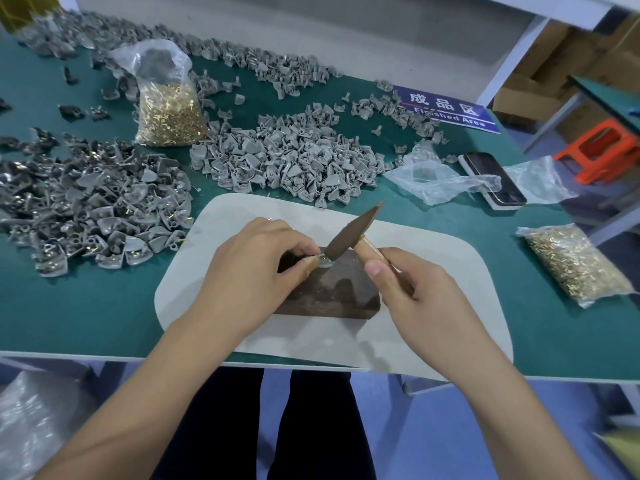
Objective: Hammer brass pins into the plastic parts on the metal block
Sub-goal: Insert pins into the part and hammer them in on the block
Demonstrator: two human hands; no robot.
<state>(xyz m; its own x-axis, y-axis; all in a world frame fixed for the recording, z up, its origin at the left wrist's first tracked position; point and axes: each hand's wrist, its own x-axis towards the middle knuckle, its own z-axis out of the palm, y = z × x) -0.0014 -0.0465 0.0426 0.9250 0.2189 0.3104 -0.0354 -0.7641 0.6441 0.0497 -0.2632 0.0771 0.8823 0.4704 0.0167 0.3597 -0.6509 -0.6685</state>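
Observation:
A dark metal block (329,292) lies on a pale mat (433,327) at the table's front edge. My left hand (249,268) pinches a small grey plastic part (325,263) against the block's top. My right hand (408,289) grips the wooden handle of a small hammer (349,237). The hammer's lower end touches the part, right beside my left fingertips. A brass pin is barely visible under the hammer head.
Heaps of grey plastic parts lie at the left (97,209) and in the middle (287,157). A bag of brass pins (169,112) stands behind them, another bag of pins (575,268) lies at right. A phone (491,181), loose plastic bags (436,178) and a blue sign (446,109) sit far right.

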